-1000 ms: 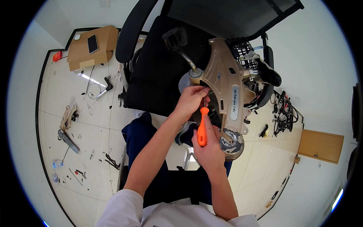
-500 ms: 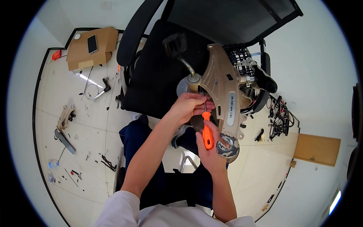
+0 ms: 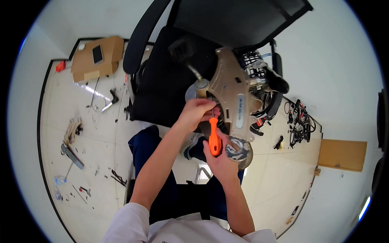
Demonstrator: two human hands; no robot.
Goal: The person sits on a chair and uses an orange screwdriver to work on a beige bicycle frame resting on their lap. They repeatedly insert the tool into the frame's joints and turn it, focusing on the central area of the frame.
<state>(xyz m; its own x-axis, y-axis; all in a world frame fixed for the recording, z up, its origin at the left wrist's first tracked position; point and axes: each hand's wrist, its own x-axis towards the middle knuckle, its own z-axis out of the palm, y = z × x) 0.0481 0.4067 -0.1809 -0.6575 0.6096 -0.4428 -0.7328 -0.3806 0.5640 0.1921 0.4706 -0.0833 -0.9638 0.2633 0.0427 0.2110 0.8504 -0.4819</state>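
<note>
A tan metal bicycle-like frame (image 3: 231, 85) lies on a black chair seat (image 3: 158, 89). A crank with a blurred black pedal (image 3: 180, 50) rises from its cylindrical housing (image 3: 201, 91); a scuffed round end (image 3: 239, 150) points toward me. My right hand (image 3: 221, 160) grips the orange handle of a screwdriver (image 3: 214, 135), beside that round end. Its shaft runs up to below the housing, where the tip is hidden. My left hand (image 3: 196, 113) has its fingers bent together around the upper shaft, under the housing; what exactly they pinch is hidden.
Chair armrest (image 3: 137, 36) at upper left; black basket (image 3: 253, 67) behind the frame. On the floor: cardboard (image 3: 107, 65) with a phone (image 3: 97, 54), metal parts (image 3: 72, 154), bottles (image 3: 58, 194), tangled cables (image 3: 300, 125). A wooden panel (image 3: 342, 154) stands at the right wall.
The chair, frame and hands appear lower and further left as the view shifts. Both hands keep their grips, and a red-and-black object now shows below the basket.
</note>
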